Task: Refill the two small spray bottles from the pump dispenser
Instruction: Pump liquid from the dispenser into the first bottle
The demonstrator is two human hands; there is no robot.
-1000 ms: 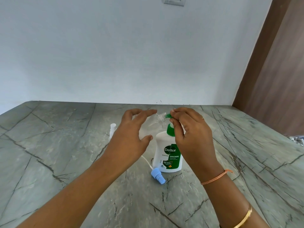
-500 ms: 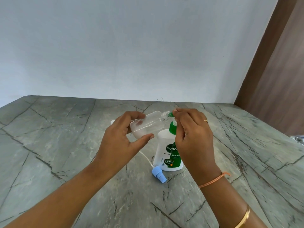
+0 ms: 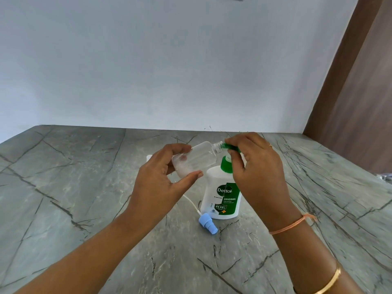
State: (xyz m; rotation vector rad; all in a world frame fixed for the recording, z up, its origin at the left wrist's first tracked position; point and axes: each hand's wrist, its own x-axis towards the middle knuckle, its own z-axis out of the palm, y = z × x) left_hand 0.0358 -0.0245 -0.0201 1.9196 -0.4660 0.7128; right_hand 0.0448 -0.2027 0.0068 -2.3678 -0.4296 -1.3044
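Both hands grip: left (image 3: 161,183) holds a tilted clear bottle (image 3: 197,159), foam inside, right (image 3: 257,168) pinches the pump dispenser's (image 3: 222,196) green nozzle (image 3: 230,147).

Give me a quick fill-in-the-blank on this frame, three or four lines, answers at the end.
1. The left hand holds the clear spray bottle tilted, its open neck against the dispenser's ____ spout.
2. The right hand rests on the pump head of the dispenser, whose label reads ____.
3. The removed spray cap lying on the countertop is coloured ____.

Answers: green; Dettol; blue
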